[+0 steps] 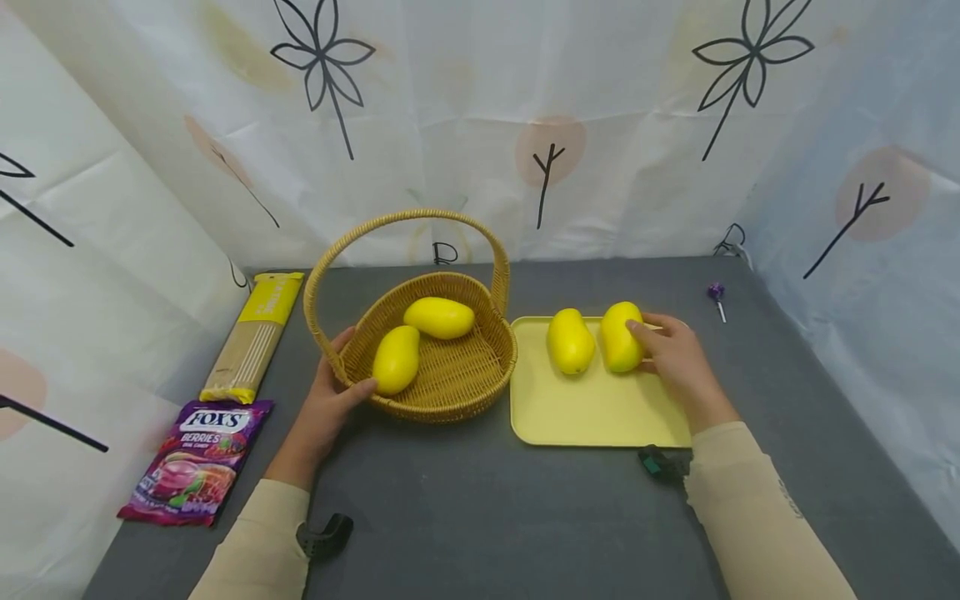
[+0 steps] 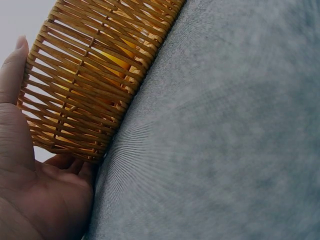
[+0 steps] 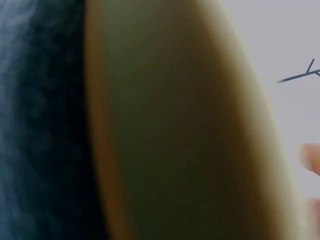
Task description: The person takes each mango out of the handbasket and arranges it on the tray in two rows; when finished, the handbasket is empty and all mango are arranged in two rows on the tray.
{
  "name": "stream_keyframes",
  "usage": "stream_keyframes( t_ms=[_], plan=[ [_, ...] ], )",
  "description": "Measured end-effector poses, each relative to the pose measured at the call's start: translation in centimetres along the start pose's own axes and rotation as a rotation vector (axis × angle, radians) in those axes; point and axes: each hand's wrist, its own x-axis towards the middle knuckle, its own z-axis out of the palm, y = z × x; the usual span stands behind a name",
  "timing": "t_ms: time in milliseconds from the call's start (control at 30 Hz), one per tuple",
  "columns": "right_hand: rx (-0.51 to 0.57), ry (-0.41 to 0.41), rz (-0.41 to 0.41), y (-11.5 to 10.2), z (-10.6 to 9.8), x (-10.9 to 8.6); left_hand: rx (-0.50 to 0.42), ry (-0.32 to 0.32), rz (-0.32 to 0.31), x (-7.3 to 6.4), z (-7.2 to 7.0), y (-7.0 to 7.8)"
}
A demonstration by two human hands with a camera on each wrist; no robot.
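Observation:
A woven wicker basket point(image 1: 450, 400) with a tall arched handle stands at centre left, holding two yellow mangoes, one toward the back point(image 1: 439, 318) and one point(image 1: 396, 360) by the left wall. My left hand point(image 1: 322, 408) grips the basket's left side, thumb at the rim; in the left wrist view its fingers go behind the wicker wall point(image 2: 85, 85). On the pale yellow tray point(image 1: 592, 421) to the right are two more mangoes. The right-hand mango point(image 1: 621, 337) is held by my right hand point(image 1: 678, 358); the other mango point(image 1: 571, 342) lies beside it. A blurred shape fills most of the right wrist view.
Along the left edge lie a yellow-ended noodle pack point(image 1: 255, 337) and a purple Fox's candy bag point(image 1: 197, 463). A purple lollipop point(image 1: 717, 293) is at the back right. A patterned white curtain point(image 1: 450, 125) surrounds the grey table point(image 1: 480, 508) at the back and sides.

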Motion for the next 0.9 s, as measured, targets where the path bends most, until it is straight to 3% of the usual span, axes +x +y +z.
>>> stream_keyframes(
  t_ms=[333,600,900],
  plan=[
    [-0.033,-0.003,-0.005,-0.3,0.0,0.0,0.001,0.008,0.0,0.0,0.0,0.0],
    [-0.044,0.008,0.046,-0.3,-0.3,-0.2,0.002,0.014,-0.002,0.1,0.1,0.0],
    [-0.037,0.009,-0.007,-0.2,-1.3,-0.3,0.008,0.012,0.007,0.1,0.0,-0.1]
  ],
)
